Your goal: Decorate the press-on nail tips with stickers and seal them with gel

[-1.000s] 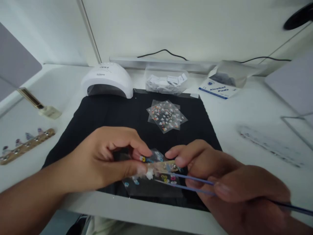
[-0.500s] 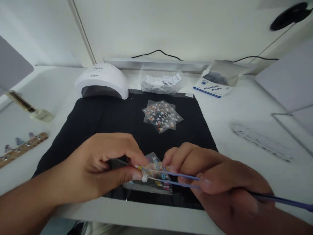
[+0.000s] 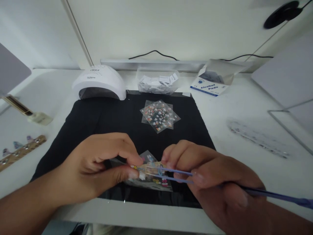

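My left hand [image 3: 100, 164] pinches the left end of a small wooden stick [image 3: 150, 167] with a white lump at its tip, held just above a clear sticker sheet [image 3: 153, 182] on the black mat [image 3: 102, 114]. Thumb and fingers of my right hand [image 3: 207, 173] are closed around blue tweezers [image 3: 178, 174], whose two tips reach left to the stick, where small coloured stickers show. The tweezers' tail runs off to the right edge.
A white nail lamp [image 3: 99, 83] stands at the mat's back left. Behind the mat are a clear box of paper bits [image 3: 156, 81] and an alcohol pads box [image 3: 207, 87]. More sticker sheets [image 3: 159, 116] lie mid-mat. A wooden nail holder [image 3: 22, 151] lies left.
Both hands have stayed together over the sticker sheet. The tweezers' tips have crept left along the stick, and the view has tilted slightly.
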A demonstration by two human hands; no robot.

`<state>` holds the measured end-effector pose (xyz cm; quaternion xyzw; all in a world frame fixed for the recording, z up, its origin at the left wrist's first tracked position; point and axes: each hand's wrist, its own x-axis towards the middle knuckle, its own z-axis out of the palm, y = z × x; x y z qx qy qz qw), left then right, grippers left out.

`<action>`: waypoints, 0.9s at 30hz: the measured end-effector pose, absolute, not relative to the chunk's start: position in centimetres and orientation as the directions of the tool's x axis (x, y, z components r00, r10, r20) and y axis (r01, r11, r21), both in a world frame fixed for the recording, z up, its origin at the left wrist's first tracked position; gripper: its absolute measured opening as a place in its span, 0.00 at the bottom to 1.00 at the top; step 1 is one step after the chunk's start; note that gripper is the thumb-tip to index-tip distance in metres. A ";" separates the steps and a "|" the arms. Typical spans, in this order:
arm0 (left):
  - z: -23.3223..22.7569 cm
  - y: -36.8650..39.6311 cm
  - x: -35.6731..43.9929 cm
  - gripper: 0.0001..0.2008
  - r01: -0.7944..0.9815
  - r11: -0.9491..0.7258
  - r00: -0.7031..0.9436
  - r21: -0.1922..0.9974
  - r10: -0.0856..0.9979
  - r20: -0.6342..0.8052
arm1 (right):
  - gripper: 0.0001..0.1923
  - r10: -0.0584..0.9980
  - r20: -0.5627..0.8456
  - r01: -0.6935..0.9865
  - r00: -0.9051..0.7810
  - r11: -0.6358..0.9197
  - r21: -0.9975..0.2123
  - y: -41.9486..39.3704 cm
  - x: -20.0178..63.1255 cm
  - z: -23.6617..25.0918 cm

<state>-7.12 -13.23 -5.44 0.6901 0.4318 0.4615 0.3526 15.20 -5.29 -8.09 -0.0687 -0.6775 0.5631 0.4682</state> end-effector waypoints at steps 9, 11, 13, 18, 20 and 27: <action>-5.8 -13.4 -7.3 0.10 0.277 -0.405 0.233 0.871 0.908 0.348 | 0.14 0.588 0.567 -0.446 -0.577 0.355 -0.822 -5.0 15.3 -8.0; -5.8 -13.4 -7.3 0.10 0.286 -0.410 0.235 0.866 0.906 0.352 | 0.14 0.581 0.565 -0.451 -0.586 0.346 -0.823 -5.0 15.3 -8.0; -5.8 -13.4 -7.2 0.10 0.291 -0.413 0.236 0.863 0.905 0.353 | 0.15 0.592 0.560 -0.450 -0.580 0.340 -0.826 -5.1 15.3 -8.0; -5.7 -13.5 -7.1 0.10 0.294 -0.414 0.244 0.862 0.904 0.351 | 0.15 0.609 0.556 -0.452 -0.565 0.336 -0.827 -5.2 15.1 -7.7; -5.7 -13.6 -7.1 0.10 0.295 -0.418 0.245 0.859 0.902 0.355 | 0.17 0.619 0.550 -0.455 -0.561 0.324 -0.829 -5.3 15.0 -7.6; -5.7 -13.5 -7.1 0.09 0.288 -0.423 0.253 0.859 0.899 0.358 | 0.17 0.644 0.543 -0.476 -0.539 0.299 -0.827 -5.5 14.9 -7.7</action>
